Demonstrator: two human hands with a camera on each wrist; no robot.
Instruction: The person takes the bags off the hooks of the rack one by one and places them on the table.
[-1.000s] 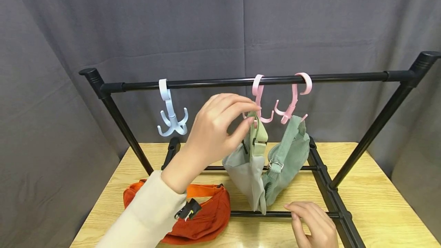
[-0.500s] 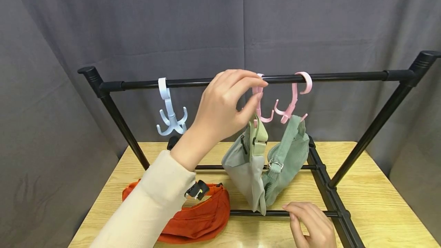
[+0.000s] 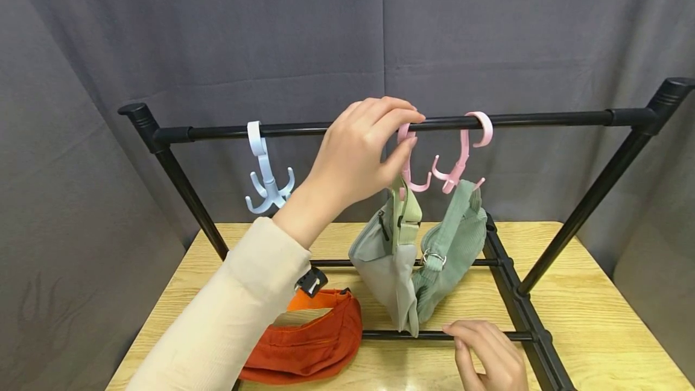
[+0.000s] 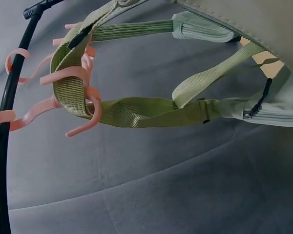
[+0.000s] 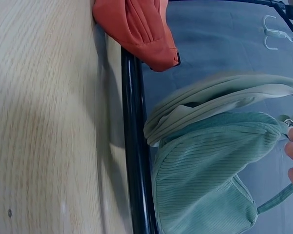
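Hanging below the left fingers (image 3: pixel 400 117): gray bag (image 3: pixel 387 270).

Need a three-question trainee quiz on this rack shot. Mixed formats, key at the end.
1. True or false: the pale grey fabric bag with a yellow-green strap hangs from a curved pink plastic hook.
2. Multiple choice: which hand is nearer the glossy black round top bar? A) right; B) left.
3. Fill in: the pronged plastic hook carrying no bag is ___.

Key: 1. True. 2. B, the left hand. 3. Light blue.
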